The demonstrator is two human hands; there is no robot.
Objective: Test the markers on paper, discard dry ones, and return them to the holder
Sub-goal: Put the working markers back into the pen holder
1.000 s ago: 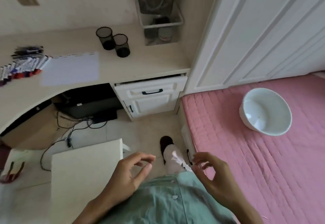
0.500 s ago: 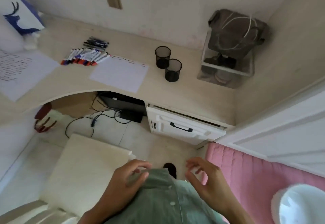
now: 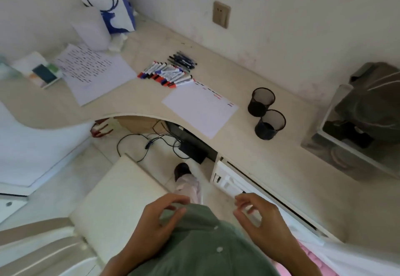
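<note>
A row of several whiteboard markers (image 3: 167, 76) with red, blue and black caps lies on the cream desk (image 3: 270, 156), with several dark pens (image 3: 183, 59) just behind them. A white test sheet (image 3: 199, 109) with a few short coloured strokes along its far edge lies to their right. Two black mesh holders (image 3: 260, 102) (image 3: 270, 124) stand further right, both looking empty. My left hand (image 3: 155, 221) and my right hand (image 3: 262, 221) hover low in front of my green shirt, fingers loosely curled and apart, holding nothing, far from the desk items.
A second sheet full of marks (image 3: 95, 70), a white and blue paper bag (image 3: 108, 3) and a small box (image 3: 44, 74) sit at the desk's left. A clear bin with a dark bag (image 3: 359, 128) stands right. A white stool (image 3: 114, 206), cables (image 3: 147, 143) and a drawer (image 3: 229, 180) lie below.
The view has swung left from the pink bed and bowl to the desk, which now looks nearer. Both hands stay in front of my body, empty, fingers slightly curled.
</note>
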